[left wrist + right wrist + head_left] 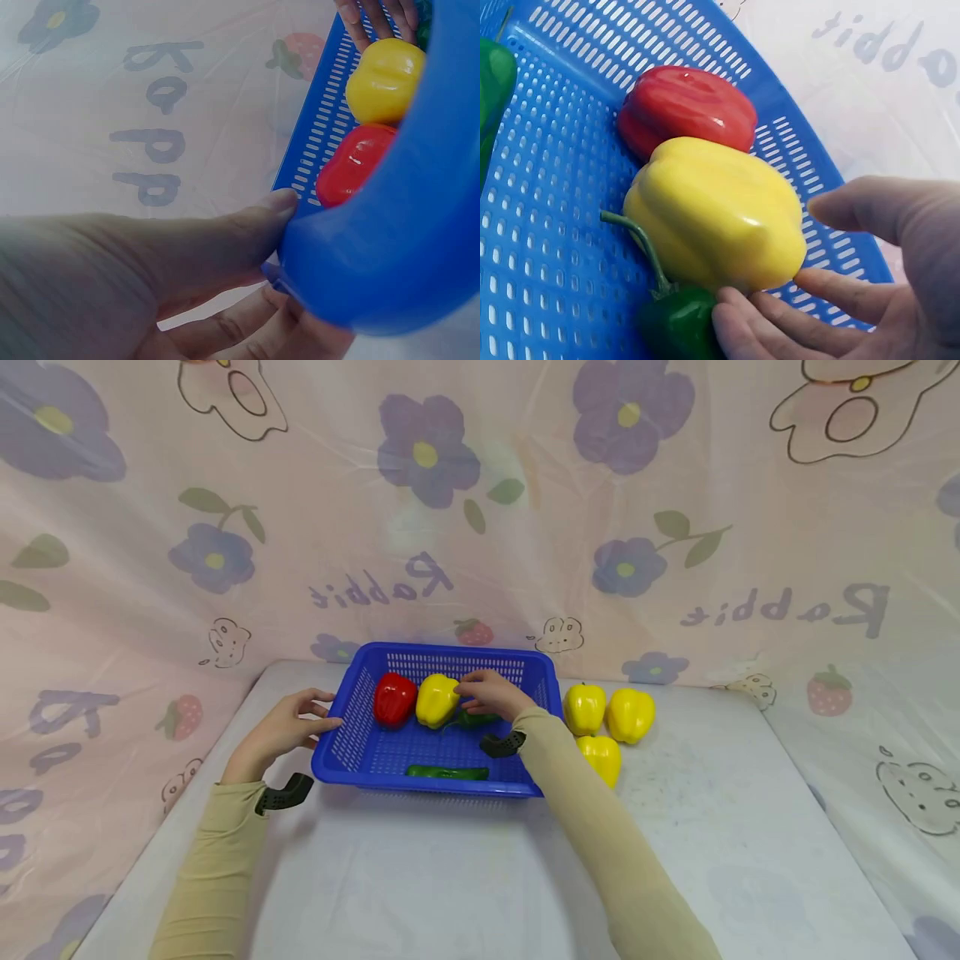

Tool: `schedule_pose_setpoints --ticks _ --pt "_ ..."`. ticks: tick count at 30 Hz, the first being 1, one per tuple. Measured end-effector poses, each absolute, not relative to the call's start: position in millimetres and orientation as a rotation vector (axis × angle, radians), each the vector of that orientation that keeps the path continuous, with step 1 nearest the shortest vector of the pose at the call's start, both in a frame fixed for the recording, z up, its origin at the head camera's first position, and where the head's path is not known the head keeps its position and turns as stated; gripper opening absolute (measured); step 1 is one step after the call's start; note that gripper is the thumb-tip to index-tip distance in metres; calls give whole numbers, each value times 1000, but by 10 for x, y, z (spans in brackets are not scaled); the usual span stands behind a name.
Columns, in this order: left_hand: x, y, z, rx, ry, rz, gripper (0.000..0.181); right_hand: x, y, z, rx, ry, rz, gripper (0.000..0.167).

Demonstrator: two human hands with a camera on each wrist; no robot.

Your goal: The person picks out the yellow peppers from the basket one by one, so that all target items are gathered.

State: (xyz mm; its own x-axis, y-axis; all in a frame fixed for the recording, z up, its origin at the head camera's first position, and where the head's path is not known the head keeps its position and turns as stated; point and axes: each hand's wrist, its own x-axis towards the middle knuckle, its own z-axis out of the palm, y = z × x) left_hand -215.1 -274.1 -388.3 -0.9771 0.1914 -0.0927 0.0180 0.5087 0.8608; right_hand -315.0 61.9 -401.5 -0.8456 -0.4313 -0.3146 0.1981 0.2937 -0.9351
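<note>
A blue plastic basket (435,787) with slotted walls stands on the table. At its left rim is my left hand (279,733), gripping the edge with the thumb (259,217) on top and the fingers below. Inside lie a red bell pepper (394,700) and, beside it, a yellow bell pepper (437,702). My right hand (497,695) reaches into the basket with loosely spread fingers; the index fingertip meets the yellow pepper's end, while the thumb stays apart from it. Under this hand, a green pepper (679,322) with a curved stem is partly hidden.
Along the basket's front wall lies a long green pepper (448,772). Outside, just right of the basket, several yellow bell peppers (631,715) are grouped on the white table (720,810). A patterned curtain (510,552) hangs behind the table. Each wrist carries a black mount (287,793).
</note>
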Motion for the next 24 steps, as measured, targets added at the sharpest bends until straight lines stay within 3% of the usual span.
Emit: schedule_pose_setpoints --ticks 12,24 --pt "-2154 -2738 -3877 177 2562 1471 60 -3094 562 -3903 -133 2068 -1559 50" --pt "-2148 -2737 -3886 168 2555 1481 61 -3202 510 -4122 -151 2229 -1489 52"
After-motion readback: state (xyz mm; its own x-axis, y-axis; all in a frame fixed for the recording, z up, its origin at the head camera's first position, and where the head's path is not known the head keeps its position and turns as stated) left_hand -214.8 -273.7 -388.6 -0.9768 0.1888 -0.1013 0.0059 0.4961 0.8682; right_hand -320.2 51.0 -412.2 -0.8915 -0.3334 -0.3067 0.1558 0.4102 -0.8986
